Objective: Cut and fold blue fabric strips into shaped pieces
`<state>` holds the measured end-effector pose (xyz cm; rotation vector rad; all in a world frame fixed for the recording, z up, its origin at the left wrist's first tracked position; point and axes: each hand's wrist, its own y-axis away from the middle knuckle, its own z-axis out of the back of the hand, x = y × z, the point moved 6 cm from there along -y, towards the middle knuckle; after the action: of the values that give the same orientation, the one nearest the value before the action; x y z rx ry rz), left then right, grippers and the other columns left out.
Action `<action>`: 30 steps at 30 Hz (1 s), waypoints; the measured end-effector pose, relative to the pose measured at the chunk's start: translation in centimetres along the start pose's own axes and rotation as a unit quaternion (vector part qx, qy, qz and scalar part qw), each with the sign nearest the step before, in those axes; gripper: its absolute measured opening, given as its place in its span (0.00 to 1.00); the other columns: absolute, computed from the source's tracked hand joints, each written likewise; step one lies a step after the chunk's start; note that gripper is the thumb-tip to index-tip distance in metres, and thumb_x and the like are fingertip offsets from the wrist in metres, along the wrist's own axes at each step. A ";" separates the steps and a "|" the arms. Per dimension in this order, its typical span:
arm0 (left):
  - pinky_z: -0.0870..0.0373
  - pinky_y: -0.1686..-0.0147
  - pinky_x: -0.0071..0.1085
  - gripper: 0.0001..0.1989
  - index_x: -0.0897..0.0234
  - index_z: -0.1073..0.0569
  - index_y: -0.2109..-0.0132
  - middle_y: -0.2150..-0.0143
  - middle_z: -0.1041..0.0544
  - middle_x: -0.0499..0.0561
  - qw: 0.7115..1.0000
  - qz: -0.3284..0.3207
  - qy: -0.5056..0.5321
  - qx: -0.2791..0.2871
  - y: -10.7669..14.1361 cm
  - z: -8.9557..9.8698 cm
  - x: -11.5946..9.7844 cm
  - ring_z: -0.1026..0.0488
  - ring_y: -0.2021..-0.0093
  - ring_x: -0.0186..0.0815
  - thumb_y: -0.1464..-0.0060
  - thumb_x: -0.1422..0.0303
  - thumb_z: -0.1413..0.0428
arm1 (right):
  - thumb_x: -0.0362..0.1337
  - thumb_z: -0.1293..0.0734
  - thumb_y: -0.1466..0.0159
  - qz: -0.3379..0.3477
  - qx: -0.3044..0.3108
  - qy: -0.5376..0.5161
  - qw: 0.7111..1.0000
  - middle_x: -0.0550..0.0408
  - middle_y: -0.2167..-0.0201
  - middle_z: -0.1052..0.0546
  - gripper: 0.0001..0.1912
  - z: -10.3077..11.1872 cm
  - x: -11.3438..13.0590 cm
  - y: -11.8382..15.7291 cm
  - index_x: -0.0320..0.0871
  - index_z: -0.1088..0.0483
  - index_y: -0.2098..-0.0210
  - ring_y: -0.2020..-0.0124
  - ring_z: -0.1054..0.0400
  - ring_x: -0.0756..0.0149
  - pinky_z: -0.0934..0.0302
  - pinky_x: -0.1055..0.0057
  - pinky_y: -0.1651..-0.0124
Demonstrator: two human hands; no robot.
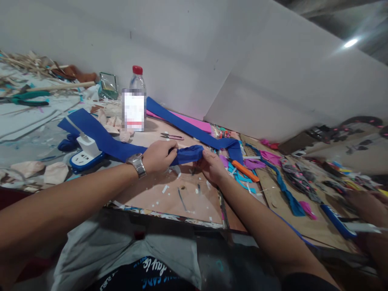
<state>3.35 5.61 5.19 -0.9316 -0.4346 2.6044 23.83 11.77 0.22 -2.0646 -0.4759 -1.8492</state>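
A long blue fabric strip (189,154) stretches between my hands just above the table. My left hand (159,158), below a metal wristwatch, is closed round its left part. At the right end of the bunched section, my right hand (212,166) pinches the fabric between thumb and fingers. One tail of the strip runs left past a blue and white power strip, and another length loops back toward the wall. Small pink-handled thread snips (172,136) lie behind my hands. An orange-handled cutter (245,171) rests right of my right hand.
A red-capped bottle (137,70) stands near the wall. The power strip (86,159) holds a white plug. Green-handled pliers (30,98) lie far left. At the right edge, another person's blurred hand (368,206) is near a second power strip (338,221).
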 end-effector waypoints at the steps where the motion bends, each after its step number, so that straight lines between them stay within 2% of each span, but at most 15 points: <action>1: 0.36 0.63 0.36 0.13 0.62 0.24 0.61 0.64 0.19 0.53 1.000 -0.002 0.015 -0.001 0.0 0.0 0.0 0.25 0.64 0.42 0.35 0.66 0.52 | 0.62 0.21 0.48 0.002 -0.001 -0.002 1.000 0.55 0.73 0.20 0.27 0.1 0.0 0.0 0.44 0.25 0.68 0.74 0.27 0.64 0.26 0.65 0.67; 7: 0.36 0.62 0.35 0.12 0.62 0.26 0.63 0.66 0.22 0.51 0.996 -0.022 0.081 0.002 0.1 -0.1 -0.4 0.27 0.65 0.40 0.35 0.65 0.53 | 0.65 0.22 0.49 -0.012 0.029 -0.014 0.999 0.54 0.75 0.21 0.29 -0.2 -0.4 0.2 0.45 0.25 0.69 0.73 0.25 0.61 0.25 0.63 0.65; 10: 0.36 0.62 0.35 0.12 0.62 0.26 0.62 0.67 0.23 0.50 0.996 -0.029 0.080 0.017 0.1 -0.4 -0.5 0.27 0.66 0.39 0.36 0.65 0.52 | 0.61 0.20 0.50 -0.022 0.033 -0.017 0.999 0.55 0.74 0.20 0.28 -0.2 -0.5 0.5 0.44 0.24 0.69 0.71 0.24 0.61 0.24 0.61 0.63; 14: 0.37 0.62 0.35 0.11 0.62 0.26 0.63 0.67 0.22 0.50 0.996 -0.034 0.079 0.028 0.1 -0.6 -0.5 0.27 0.66 0.39 0.36 0.65 0.51 | 0.59 0.21 0.46 -0.039 0.041 -0.020 0.998 0.54 0.78 0.22 0.27 -0.2 -0.5 0.8 0.43 0.30 0.80 0.73 0.24 0.60 0.26 0.62 0.68; 17: 0.37 0.62 0.35 0.12 0.63 0.26 0.63 0.67 0.22 0.50 0.995 -0.031 0.090 0.023 0.1 -0.5 -0.4 0.27 0.66 0.38 0.35 0.65 0.52 | 0.56 0.21 0.45 -0.027 0.038 -0.043 0.998 0.52 0.76 0.21 0.27 -0.2 -0.3 0.8 0.43 0.31 0.82 0.73 0.25 0.60 0.25 0.61 0.66; 21: 0.36 0.62 0.35 0.12 0.63 0.26 0.63 0.67 0.22 0.50 0.994 -0.034 0.100 0.020 0.1 -0.4 -0.3 0.27 0.65 0.38 0.35 0.65 0.52 | 0.51 0.22 0.45 -0.013 0.036 -0.069 0.997 0.54 0.78 0.21 0.18 -0.2 -0.1 0.8 0.43 0.24 0.75 0.74 0.24 0.59 0.25 0.59 0.63; 23: 0.36 0.61 0.35 0.12 0.63 0.26 0.63 0.67 0.22 0.50 0.994 -0.036 0.098 0.023 0.0 -0.5 -0.4 0.27 0.65 0.39 0.36 0.65 0.52 | 0.51 0.23 0.43 -0.001 0.045 -0.083 0.996 0.54 0.73 0.18 0.17 -0.3 0.1 0.7 0.44 0.21 0.68 0.71 0.23 0.60 0.24 0.62 0.63; 26: 0.37 0.61 0.35 0.11 0.63 0.25 0.62 0.66 0.21 0.50 0.995 -0.033 0.092 0.035 0.1 -0.8 -0.4 0.27 0.65 0.39 0.36 0.65 0.51 | 0.52 0.23 0.42 0.014 0.078 -0.093 0.993 0.53 0.65 0.15 0.19 -0.6 0.4 0.7 0.45 0.19 0.60 0.66 0.20 0.61 0.25 0.67 0.64; 30: 0.37 0.61 0.34 0.11 0.63 0.25 0.63 0.66 0.21 0.50 0.993 -0.046 0.091 0.057 0.2 -1.1 -0.7 0.27 0.65 0.38 0.37 0.66 0.50 | 0.53 0.19 0.48 -0.031 0.111 -0.068 0.991 0.48 0.64 0.14 0.25 -0.8 -0.3 0.6 0.41 0.18 0.60 0.62 0.19 0.55 0.24 0.63 0.60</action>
<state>4.55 5.31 4.69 -1.0725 -0.2705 2.4080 23.40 10.88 -0.01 -2.0526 -0.7532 -1.6120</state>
